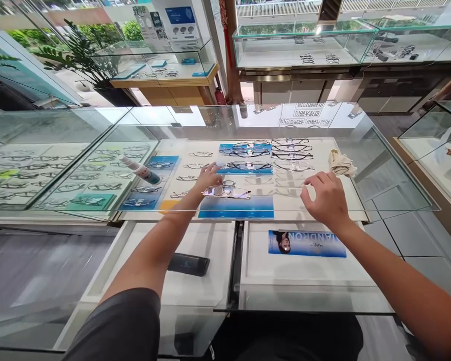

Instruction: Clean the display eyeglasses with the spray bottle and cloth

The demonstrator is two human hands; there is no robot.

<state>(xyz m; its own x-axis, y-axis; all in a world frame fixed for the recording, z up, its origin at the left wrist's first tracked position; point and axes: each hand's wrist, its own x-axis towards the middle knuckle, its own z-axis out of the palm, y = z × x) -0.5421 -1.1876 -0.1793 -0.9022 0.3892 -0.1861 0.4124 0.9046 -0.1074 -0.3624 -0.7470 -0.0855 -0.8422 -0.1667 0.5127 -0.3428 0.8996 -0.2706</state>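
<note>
My left hand (210, 176) is over the glass counter top, fingers stretched out and slightly apart, beside a pair of thin-framed eyeglasses (231, 192). I see no firm grip on that pair. More eyeglasses (247, 166) lie in a row just beyond these fingertips, and others (291, 148) are lined up farther right. My right hand (326, 196) hovers at the right with its fingers curved, thumb and index finger apart, and nothing visible between them. A crumpled beige cloth (341, 163) rests just beyond the right hand.
A white spray bottle (141, 169) stands on the glass at the left. Below are open drawers holding a black case (189, 264) and a blue printed card (307, 243). Glass showcases (304, 47) line the far side. The counter's glass edge (417, 205) juts out at the right.
</note>
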